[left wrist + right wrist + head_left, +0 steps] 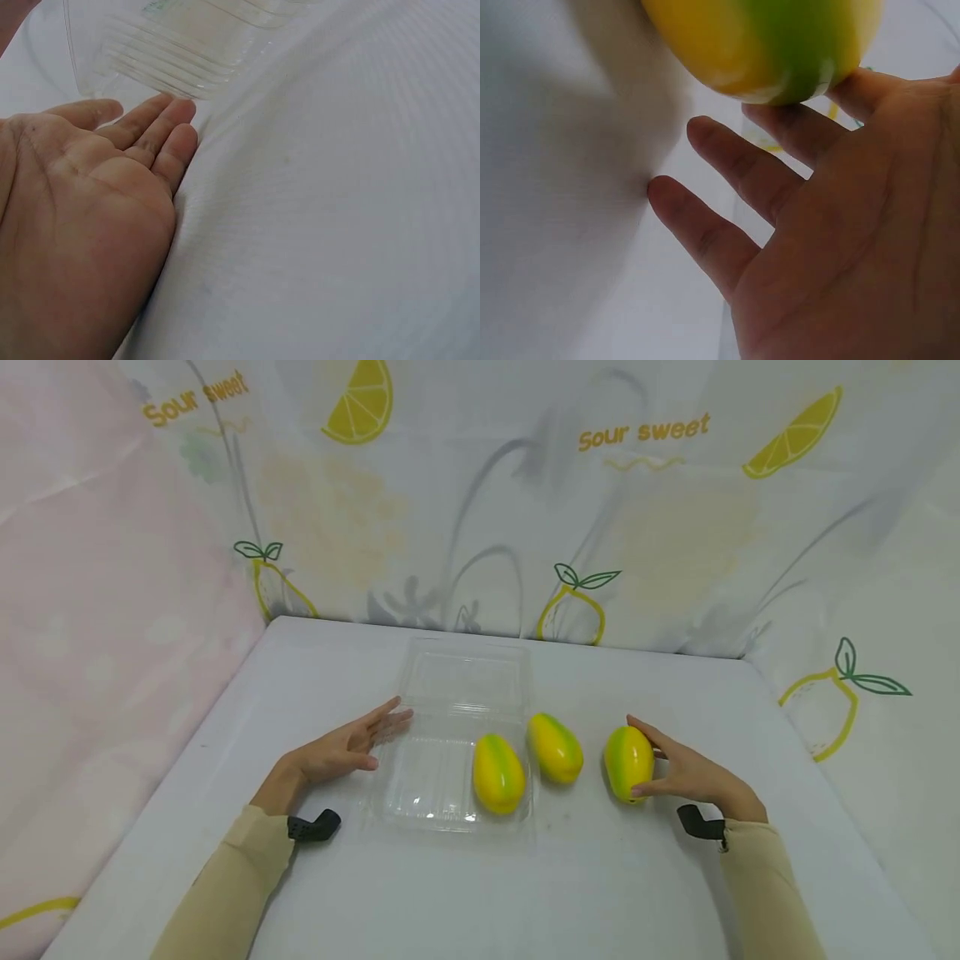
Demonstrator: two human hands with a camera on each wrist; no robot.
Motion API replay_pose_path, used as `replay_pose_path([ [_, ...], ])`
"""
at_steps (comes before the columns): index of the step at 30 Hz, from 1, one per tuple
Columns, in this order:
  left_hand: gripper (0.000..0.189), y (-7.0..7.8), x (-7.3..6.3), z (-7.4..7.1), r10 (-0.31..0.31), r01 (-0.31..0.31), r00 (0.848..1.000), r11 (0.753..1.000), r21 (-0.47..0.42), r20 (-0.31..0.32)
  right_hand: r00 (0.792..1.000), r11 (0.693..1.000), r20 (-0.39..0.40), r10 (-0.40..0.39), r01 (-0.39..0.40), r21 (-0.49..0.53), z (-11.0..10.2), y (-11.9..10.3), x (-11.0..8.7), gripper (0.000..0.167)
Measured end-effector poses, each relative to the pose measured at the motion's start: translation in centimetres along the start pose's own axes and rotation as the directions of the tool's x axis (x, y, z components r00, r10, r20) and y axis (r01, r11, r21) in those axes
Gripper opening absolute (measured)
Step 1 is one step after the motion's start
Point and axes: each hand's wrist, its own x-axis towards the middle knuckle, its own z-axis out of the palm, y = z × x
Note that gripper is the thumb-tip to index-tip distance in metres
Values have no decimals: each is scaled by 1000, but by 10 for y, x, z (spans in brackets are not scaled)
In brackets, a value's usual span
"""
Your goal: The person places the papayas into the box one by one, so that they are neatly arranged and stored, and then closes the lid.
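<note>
In the head view, a yellow mango-like fruit with a green stripe (628, 763) is between the thumb and fingers of my right hand (693, 774), which pinches it from the right side. The right wrist view shows its glossy lower end (780, 52) above the other, spread fingers. My left hand (333, 756) is at the left edge of a clear plastic clamshell box (427, 768), fingers extended, palm visible in the left wrist view. Its fingertips are at the box's ribbed wall (172, 60); whether they touch is unclear. A second such fruit (498, 774) lies inside the box at its right.
A third yellow-green fruit (555, 748) lies just outside the box's right side. The box's lid (468, 677) is folded back toward the rear of the white table (465, 902). A lemon-printed cloth (480, 510) hangs behind the table.
</note>
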Motion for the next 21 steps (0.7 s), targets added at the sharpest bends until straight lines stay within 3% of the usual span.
replay_pose_path([
  [10,99,4,2,-3,-2,2,1000,1000,-19,6,998,999,61,36,-38,39,-1,3,0,119],
  [21,98,-4,3,-4,25,-25,999,999,-23,23,997,998,60,56,-58,24,1,5,1,117],
])
